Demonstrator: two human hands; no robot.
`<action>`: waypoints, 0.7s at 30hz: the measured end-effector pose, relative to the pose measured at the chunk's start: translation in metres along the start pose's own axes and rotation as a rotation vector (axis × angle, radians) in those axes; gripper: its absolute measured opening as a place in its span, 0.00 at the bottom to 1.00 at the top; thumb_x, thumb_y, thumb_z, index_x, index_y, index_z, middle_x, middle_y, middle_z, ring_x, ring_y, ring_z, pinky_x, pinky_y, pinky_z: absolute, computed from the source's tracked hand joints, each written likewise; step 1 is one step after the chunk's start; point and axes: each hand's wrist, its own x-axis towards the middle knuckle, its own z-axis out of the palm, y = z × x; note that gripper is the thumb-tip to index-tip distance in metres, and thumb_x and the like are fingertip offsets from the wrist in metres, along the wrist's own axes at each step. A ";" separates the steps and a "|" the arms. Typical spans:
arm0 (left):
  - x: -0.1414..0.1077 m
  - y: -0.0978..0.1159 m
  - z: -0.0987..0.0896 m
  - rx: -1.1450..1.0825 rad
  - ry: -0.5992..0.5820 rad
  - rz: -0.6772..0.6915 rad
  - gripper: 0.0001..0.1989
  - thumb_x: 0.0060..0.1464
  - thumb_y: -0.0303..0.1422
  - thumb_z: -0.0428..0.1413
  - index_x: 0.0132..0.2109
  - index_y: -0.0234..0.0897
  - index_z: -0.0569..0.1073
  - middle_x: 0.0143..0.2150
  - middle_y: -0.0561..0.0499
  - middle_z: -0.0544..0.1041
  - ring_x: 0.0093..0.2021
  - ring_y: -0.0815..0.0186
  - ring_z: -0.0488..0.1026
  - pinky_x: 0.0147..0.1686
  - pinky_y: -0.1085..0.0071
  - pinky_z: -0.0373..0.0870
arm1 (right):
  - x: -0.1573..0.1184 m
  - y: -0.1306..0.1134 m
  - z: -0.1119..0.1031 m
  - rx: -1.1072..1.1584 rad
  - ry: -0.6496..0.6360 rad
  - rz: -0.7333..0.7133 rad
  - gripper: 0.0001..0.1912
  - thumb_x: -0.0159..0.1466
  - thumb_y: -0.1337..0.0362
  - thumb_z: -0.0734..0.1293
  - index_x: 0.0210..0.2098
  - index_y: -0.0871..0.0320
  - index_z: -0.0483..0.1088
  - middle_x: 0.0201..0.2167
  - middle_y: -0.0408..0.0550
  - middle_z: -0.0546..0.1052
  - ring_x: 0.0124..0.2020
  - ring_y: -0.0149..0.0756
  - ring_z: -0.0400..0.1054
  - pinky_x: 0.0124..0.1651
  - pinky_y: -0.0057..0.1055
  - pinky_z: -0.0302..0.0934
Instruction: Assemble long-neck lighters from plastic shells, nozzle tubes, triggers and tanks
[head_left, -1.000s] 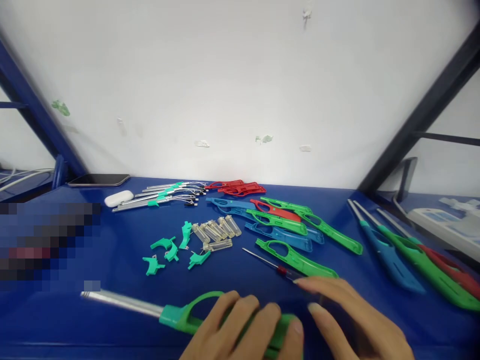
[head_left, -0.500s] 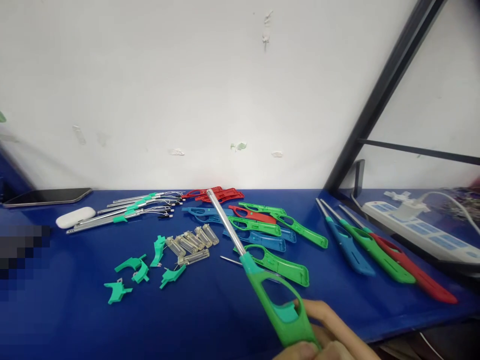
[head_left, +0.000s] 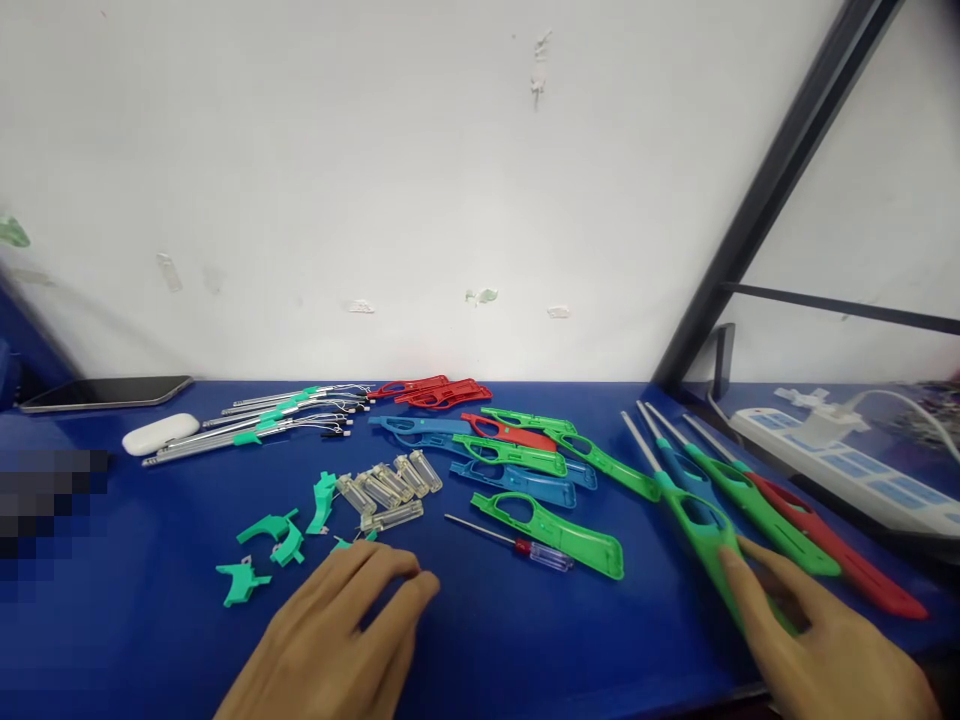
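My right hand has its fingers and thumb around the handle of a green gas lighter, low over the blue table beside the other finished-looking lighters. My left hand hangs over the table at the lower middle, palm down, fingers loosely bent and apart, with nothing visible in it. Its fingertips partly cover a turquoise trigger piece; whether they touch it I cannot tell. More turquoise trigger pieces lie to its left. Just beyond it are several clear fuel tanks.
A screwdriver lies beside a green shell half. Blue, green and red shell halves spread behind. Metal tubes with wires, a white case and a phone sit left. A power strip stands right, near a black frame.
My right hand has carried the green lighter rightward and down beside the blue, green and red lighters. My left hand has come into view near the trigger pieces. The screwdriver is now uncovered.
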 end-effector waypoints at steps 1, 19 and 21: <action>0.000 -0.003 0.000 0.006 -0.011 0.003 0.15 0.63 0.22 0.49 0.48 0.44 0.77 0.42 0.52 0.84 0.43 0.62 0.84 0.45 0.70 0.82 | 0.001 -0.002 0.001 -0.006 -0.011 0.019 0.21 0.70 0.45 0.66 0.41 0.52 0.83 0.27 0.55 0.84 0.15 0.46 0.75 0.14 0.36 0.66; 0.000 -0.002 0.010 -0.133 -0.263 -0.142 0.16 0.67 0.23 0.45 0.44 0.42 0.76 0.42 0.50 0.78 0.36 0.66 0.81 0.43 0.74 0.82 | 0.030 -0.034 -0.003 0.037 0.064 0.048 0.28 0.71 0.37 0.57 0.48 0.49 0.78 0.45 0.57 0.81 0.44 0.64 0.76 0.37 0.53 0.67; -0.001 -0.002 0.009 -0.115 -0.261 -0.130 0.16 0.67 0.23 0.44 0.45 0.43 0.75 0.42 0.50 0.77 0.36 0.66 0.81 0.41 0.74 0.82 | 0.037 -0.045 -0.002 0.151 0.085 -0.101 0.28 0.72 0.38 0.59 0.46 0.51 0.79 0.44 0.56 0.82 0.46 0.61 0.75 0.46 0.56 0.67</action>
